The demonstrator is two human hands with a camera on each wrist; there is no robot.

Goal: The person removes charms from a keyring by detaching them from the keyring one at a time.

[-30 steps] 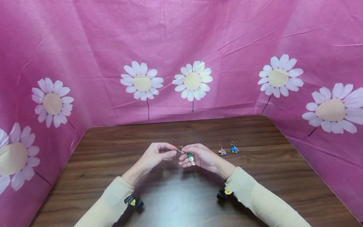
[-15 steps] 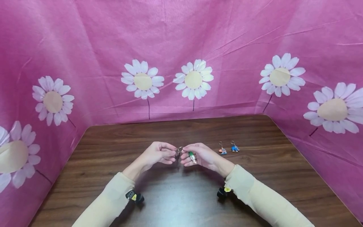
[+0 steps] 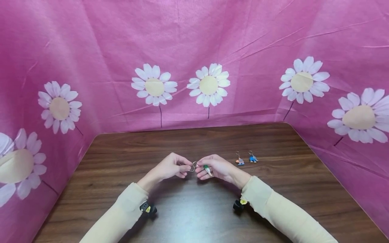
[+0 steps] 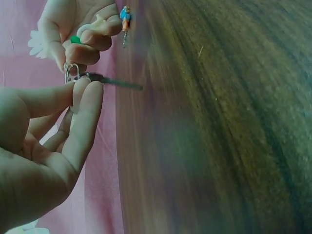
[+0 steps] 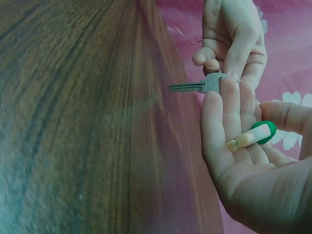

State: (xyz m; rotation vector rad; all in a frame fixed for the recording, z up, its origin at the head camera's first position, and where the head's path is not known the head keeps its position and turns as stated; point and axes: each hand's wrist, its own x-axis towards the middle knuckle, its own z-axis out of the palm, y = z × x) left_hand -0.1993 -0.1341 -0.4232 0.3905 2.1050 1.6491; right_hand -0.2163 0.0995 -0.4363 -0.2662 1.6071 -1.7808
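Observation:
Over the middle of the table, my left hand [image 3: 171, 167] pinches a metal key ring [image 3: 192, 166] between thumb and index finger. A silver key [image 5: 195, 87] hangs from it, pointing down toward the tabletop in both wrist views. Close beside it, my right hand [image 3: 216, 167] pinches the ring end of a keychain with thumb and index finger. The keychain's small green and white figurine [image 5: 253, 135] lies against my right fingers. Two metal loops [image 4: 71, 71] overlap between the fingertips of both hands in the left wrist view.
Two more keychains lie on the wooden table [image 3: 188, 216] right of my right hand: an orange, grey and blue figurine [image 3: 240, 161] and a blue one [image 3: 253, 158]. A pink cloth [image 3: 170, 37] with printed daisies stands behind and on both sides.
My left hand has shifted slightly right and tilted, keeping its pinch on the ring. The key hanging in the earlier head view is hardly visible there now. My right hand keeps its pinch.

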